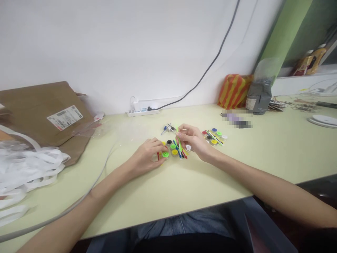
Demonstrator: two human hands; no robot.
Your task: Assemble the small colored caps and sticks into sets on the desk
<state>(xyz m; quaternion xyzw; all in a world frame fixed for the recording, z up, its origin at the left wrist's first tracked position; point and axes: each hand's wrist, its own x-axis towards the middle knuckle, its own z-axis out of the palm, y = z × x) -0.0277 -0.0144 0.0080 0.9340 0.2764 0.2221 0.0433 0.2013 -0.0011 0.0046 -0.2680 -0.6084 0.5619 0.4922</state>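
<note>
My left hand (pixel 149 154) rests on the table with its thumb and fingers curled around a small clear round piece with a green top (pixel 165 154). A red pointer (pixel 158 156) shows beside it under the fingers. My right hand (pixel 193 140) pinches a thin bright green plastic arrow (pixel 179 142), held over a bunch of coloured arrows (pixel 181 154). Between the hands stand more round pieces, among them a yellow-topped one (pixel 174 152) and a black-topped one (pixel 169 142). A white-topped piece (pixel 188 148) is partly behind my right hand.
Another group of coloured round pieces and arrows (pixel 214 137) lies right of my right hand. Small blue and black parts (pixel 168 128) lie behind. A brown paper bag (pixel 39 116) and white strips (pixel 28 165) fill the left; a grey cable (pixel 97 181) crosses near my left arm.
</note>
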